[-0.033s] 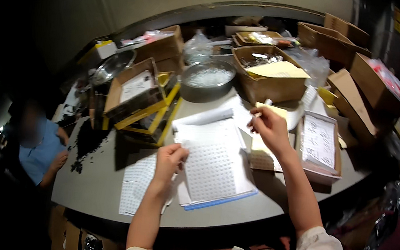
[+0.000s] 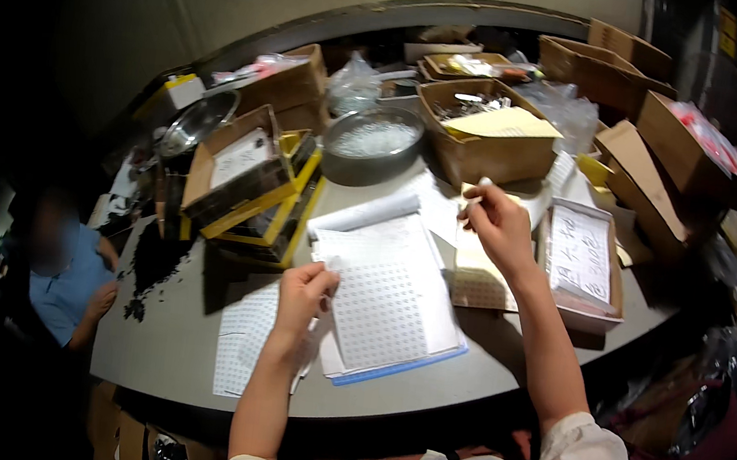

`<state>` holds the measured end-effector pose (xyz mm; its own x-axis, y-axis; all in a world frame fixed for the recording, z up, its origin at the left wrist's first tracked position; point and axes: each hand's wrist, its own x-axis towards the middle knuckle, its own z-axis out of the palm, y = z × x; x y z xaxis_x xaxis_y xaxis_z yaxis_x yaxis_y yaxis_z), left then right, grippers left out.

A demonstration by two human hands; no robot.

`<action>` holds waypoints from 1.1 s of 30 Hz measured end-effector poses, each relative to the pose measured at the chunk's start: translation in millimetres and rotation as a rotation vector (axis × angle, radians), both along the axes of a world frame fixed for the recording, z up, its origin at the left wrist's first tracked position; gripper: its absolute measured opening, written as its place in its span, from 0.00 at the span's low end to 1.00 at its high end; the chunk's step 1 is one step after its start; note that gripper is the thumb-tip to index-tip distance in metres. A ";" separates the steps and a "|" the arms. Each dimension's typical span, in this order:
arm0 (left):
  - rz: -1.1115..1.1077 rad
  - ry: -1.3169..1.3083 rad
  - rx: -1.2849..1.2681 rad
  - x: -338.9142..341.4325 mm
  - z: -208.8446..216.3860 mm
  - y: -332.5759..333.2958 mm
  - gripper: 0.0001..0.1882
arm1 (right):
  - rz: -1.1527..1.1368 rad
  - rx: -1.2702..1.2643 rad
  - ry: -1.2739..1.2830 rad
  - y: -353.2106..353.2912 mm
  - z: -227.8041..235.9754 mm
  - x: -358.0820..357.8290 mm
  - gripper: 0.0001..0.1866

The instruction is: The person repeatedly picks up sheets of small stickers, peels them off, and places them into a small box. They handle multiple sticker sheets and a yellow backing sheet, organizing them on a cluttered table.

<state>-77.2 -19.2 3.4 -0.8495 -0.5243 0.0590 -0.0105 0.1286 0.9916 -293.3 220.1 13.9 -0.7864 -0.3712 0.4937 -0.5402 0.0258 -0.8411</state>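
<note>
My left hand (image 2: 303, 295) is closed in a pinch at the left edge of a stack of white sheets (image 2: 382, 309) printed with rows of small labels. What it pinches is too small to make out. A blue strip (image 2: 403, 367) runs under the stack's near edge, and the top sheets curl back at the far end. My right hand (image 2: 500, 231) is raised over a pale yellow card (image 2: 481, 279), thumb and fingers drawn together. Something small and white shows at its fingertips, too small to name. More printed sheets (image 2: 246, 330) lie left of my left wrist.
A metal bowl of clear small pieces (image 2: 374, 144) and a cardboard box of metal parts (image 2: 487, 148) stand beyond the sheets. Black-and-yellow boxes (image 2: 250, 189) are stacked left, near loose black bits (image 2: 150, 269). An open box with handwritten paper (image 2: 582, 254) sits right. A person in blue (image 2: 66, 291) is far left.
The whole scene has shifted slightly left and up in the view. My right hand has lifted a little; my left hand keeps nearly the same pose at the sheets.
</note>
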 end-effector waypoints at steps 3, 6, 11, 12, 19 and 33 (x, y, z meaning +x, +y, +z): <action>-0.039 -0.108 -0.018 -1.1 -4.6 -1.4 0.10 | -0.290 0.285 0.172 16.8 8.2 -5.7 0.12; -0.049 -0.147 -0.031 -6.6 -8.9 -2.0 0.10 | -0.347 0.678 0.234 28.1 -4.4 -14.8 0.23; -0.072 -0.185 -0.027 -5.8 -15.8 -7.9 0.10 | -0.231 1.020 0.038 25.6 -4.7 -5.2 0.39; -0.075 -0.189 -0.027 -5.7 -16.4 -7.8 0.10 | -0.236 1.023 0.039 25.6 -7.3 -5.2 0.41; -0.095 -0.219 -0.043 -6.9 -16.3 -9.5 0.13 | -0.188 1.111 -0.015 20.0 -11.9 -5.3 0.48; -0.095 -0.181 0.007 -5.1 -18.1 -6.1 0.12 | -0.488 0.866 0.273 31.5 -13.8 -23.4 0.25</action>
